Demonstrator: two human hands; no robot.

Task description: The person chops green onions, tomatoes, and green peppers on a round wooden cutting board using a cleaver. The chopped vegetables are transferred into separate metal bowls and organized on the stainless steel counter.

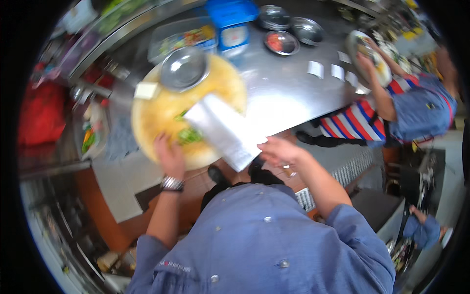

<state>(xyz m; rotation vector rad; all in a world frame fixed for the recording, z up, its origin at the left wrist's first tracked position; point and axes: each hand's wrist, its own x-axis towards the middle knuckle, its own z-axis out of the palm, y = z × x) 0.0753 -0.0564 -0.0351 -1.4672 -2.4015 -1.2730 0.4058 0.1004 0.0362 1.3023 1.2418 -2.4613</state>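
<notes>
My right hand [281, 150] grips a broad-bladed cleaver [226, 130] by its handle end. The blade lies flat-looking across the right part of a round yellowed chopping block [147, 121]. Beside the blade's left edge sits a small heap of chopped green vegetable [189, 136], partly covered by the blade. My left hand [169, 154] is at the block's near left edge, just left of the greens, empty with its fingers apart; it is slightly blurred. A steel bowl [184, 69] and a pale folded cloth or block [146, 90] rest on the block's far side.
A blue weighing scale [234, 27] and a clear tub of cut food [183, 40] stand behind the block. Several steel bowls [307, 31] and paper slips [315, 70] lie on the steel counter [282, 88]. At right a co-worker [418, 106] holds an oval plate [382, 68].
</notes>
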